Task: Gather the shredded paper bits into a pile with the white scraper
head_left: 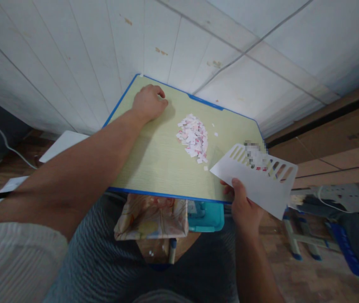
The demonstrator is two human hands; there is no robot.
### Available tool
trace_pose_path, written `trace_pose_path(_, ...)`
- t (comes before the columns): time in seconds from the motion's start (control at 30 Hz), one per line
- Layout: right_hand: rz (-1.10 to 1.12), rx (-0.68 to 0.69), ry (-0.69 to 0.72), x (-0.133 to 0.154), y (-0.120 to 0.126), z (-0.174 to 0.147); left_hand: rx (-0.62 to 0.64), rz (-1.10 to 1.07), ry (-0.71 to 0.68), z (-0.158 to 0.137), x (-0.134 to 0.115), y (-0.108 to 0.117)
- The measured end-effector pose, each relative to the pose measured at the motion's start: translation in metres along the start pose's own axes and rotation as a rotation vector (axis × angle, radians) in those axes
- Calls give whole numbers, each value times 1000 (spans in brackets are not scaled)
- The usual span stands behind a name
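Observation:
A loose pile of small white and pink paper scraps (194,136) lies on the middle of a pale yellow desk top (154,168) with a blue edge. To the pile's left, near the far edge, my left hand (150,102) rests on the desk. Its fingers are loosely curled, with a gap between thumb and forefinger and nothing visible in it. At the right front corner, my right hand (245,206) grips a thin white sheet with a row of slots (258,181). The sheet is tilted, partly over the desk; some fingers are hidden under it.
A patterned cloth-lined bin (154,221) and a turquoise plastic box (211,216) sit below the desk's front edge, between my knees. A white panelled wall (179,46) stands behind the desk. Cardboard boxes (333,147) are to the right. A few single scraps lie beside the pile.

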State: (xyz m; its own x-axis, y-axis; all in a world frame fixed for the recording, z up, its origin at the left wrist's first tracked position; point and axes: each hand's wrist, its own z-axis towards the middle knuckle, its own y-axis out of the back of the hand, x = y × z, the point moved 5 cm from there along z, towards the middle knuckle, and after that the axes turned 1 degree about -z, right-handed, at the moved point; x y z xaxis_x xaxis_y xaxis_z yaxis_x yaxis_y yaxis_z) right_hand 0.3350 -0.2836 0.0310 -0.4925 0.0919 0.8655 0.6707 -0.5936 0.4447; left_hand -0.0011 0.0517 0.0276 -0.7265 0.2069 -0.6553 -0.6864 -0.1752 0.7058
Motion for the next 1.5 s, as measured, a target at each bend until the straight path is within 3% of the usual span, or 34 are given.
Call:
trace_pose_path(0.23,-92,107,77,19,-11,-2,12,-4,-2,1,2,-1)
trace_pose_path(0.47,-24,242,105,19,-15,-28,-30,32,-3,0,-3,1)
trace_pose_path(0.63,-20,248,137,21,-5,-28,-10,-20,5,0,-1,1)
trace_pose_path(0.83,40,187,-9,9,19,-14,-3,-51,20,-2,-4,4)
trace_pose_path(1.03,57,203,-68,0,19,-15,20,25,40,-9,-13,8)
trace_pose_path(1.27,131,49,-119,-11,41,-4,3,-28,18,-2,-4,4)
trace_pose_path(1.43,219,-221,-67,-7,57,12,29,1,43,-3,-2,3)
trace_pose_path(1.5,228,-270,-48,-6,60,14,25,4,41,-3,-2,3)
